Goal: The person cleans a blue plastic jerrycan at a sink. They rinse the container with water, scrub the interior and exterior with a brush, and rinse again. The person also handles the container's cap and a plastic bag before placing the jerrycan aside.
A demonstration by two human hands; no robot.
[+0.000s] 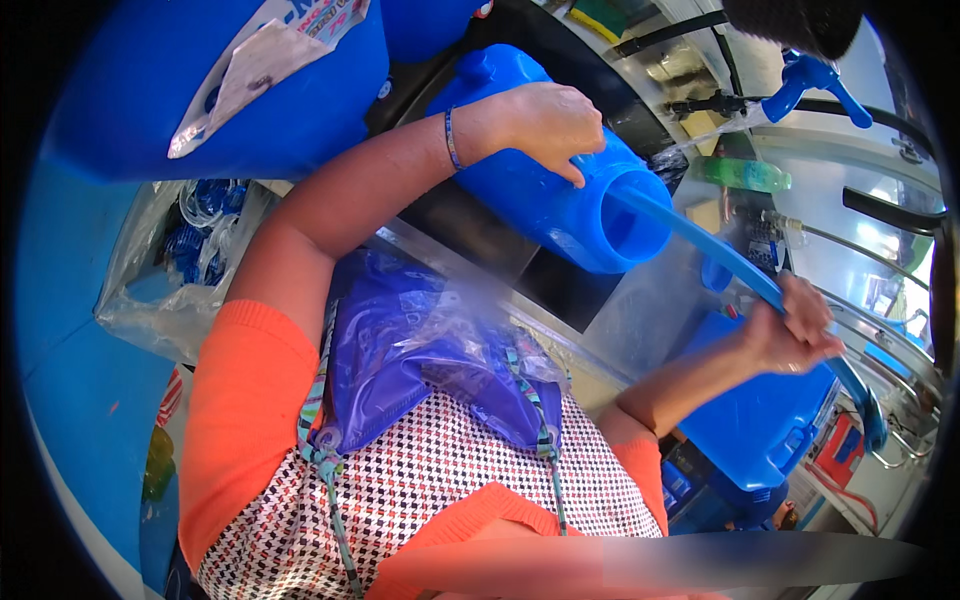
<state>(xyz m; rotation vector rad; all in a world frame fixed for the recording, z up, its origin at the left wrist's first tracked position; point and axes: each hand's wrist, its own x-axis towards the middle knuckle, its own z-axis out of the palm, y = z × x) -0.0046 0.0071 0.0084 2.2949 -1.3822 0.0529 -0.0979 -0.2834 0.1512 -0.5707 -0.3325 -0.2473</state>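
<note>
Fingers point(575, 150) of left hand point(545, 120) steady one jug point(560, 200); right hand point(790, 335) grips one hose point(720, 255).

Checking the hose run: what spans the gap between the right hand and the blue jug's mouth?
In the head view, only the blue hose spans it, running from the right hand into the blue jug.

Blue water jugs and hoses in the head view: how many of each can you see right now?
Blue jug tipped on its side: 1
Blue jug lower right: 1
Large blue jugs upper left: 1
Blue hose: 1
Total: 4
</note>
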